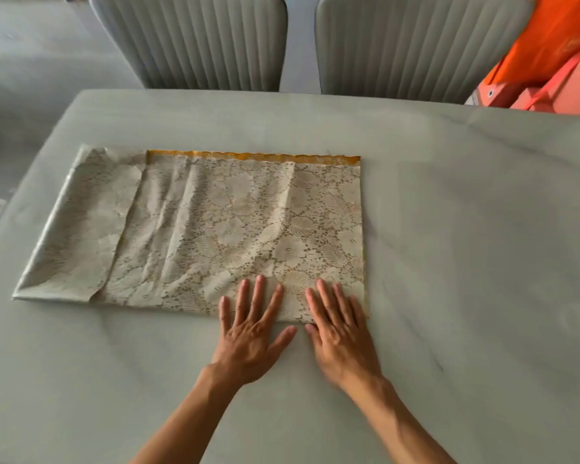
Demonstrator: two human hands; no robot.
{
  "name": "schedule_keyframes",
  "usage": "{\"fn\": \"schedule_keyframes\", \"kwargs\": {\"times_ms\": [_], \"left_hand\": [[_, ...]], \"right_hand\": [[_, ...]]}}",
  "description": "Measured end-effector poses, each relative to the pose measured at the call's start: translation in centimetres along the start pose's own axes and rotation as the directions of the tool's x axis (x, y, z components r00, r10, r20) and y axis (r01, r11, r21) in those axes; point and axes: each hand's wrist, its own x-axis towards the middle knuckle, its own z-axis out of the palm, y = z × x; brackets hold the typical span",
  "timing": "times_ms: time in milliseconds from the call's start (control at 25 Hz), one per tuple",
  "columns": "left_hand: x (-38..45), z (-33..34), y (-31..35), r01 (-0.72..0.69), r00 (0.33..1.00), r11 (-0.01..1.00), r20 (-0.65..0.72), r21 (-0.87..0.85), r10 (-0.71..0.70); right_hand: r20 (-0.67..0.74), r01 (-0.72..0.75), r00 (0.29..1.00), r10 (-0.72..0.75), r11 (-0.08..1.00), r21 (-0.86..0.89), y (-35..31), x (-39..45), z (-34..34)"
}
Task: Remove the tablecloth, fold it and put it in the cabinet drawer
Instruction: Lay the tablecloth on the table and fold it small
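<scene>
The tablecloth [215, 226], beige lace with a gold-orange trim along its far edge, lies folded into a flat rectangle on the grey table [466, 262]. Its left end shows a plain silvery underside turned over. My left hand [252, 333] lies flat with spread straight fingers, fingertips pressing the cloth's near edge. Beside it, my right hand [339, 333] is also flat, its fingers resting on the near right corner of the cloth. Both palms sit on the bare table just in front of the fold. No cabinet or drawer is in view.
Two grey ribbed chairs [195, 41] [416, 45] stand pushed in at the table's far side. Orange bags and boxes [549, 61] sit at the far right corner. The floor [31, 78] shows at the left beyond the table's rounded edge.
</scene>
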Motion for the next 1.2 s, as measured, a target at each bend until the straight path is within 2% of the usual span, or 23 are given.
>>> {"fn": "schedule_keyframes", "kwargs": {"times_ms": [40,120,200,240,320,440,600,840,1000,1200], "left_hand": [[0.2,-0.9,-0.3,-0.013,0.999,0.998,0.041,-0.055,0.016],[-0.5,-3.5,-1.5,0.014,0.997,0.985,0.082,-0.173,0.000],[-2.5,-6.1,-3.0,0.054,0.997,0.970,-0.042,-0.237,-0.066],[-3.7,-7.4,-3.9,0.058,0.987,0.967,-0.133,-0.249,-0.094],[-6.2,-10.0,-5.6,0.021,0.952,0.971,-0.290,-0.239,-0.092],[-10.5,-13.4,-9.4,-0.043,0.898,0.966,-0.433,-0.254,-0.074],[-17.8,-16.3,-14.8,-0.169,0.901,0.960,-0.430,-0.223,0.059],[-26.1,-21.6,-24.3,-0.258,0.855,0.940,-0.506,-0.223,0.114],[-29.8,-22.2,-28.8,-0.355,0.853,0.923,-0.455,-0.147,0.256],[-33.4,-23.1,-36.9,-0.497,0.777,0.867,-0.431,0.027,0.459]], "right_hand": [[0.074,-0.059,0.995,0.063,0.997,-0.055,0.1,-0.3,0.5],[0.116,-0.288,0.945,0.306,0.946,-0.148,-0.4,-0.3,0.6],[0.149,-0.462,0.865,0.478,0.877,-0.133,-2.4,-0.5,-0.7],[0.133,-0.468,0.868,0.478,0.878,-0.100,-4.1,-1.0,-1.2],[0.064,-0.386,0.919,0.389,0.921,-0.054,-8.3,-2.5,-2.4],[-0.003,-0.340,0.940,0.341,0.940,0.023,-17.3,-5.5,-4.5],[-0.085,-0.394,0.909,0.408,0.907,0.146,-30.0,-9.4,-6.7],[-0.150,-0.491,0.829,0.538,0.830,0.264,-43.8,-13.5,-8.7],[-0.217,-0.553,0.758,0.615,0.783,0.285,-50.5,-16.2,-5.7],[-0.206,-0.590,0.676,0.708,0.687,0.425,-57.4,-16.7,-2.2]]}}
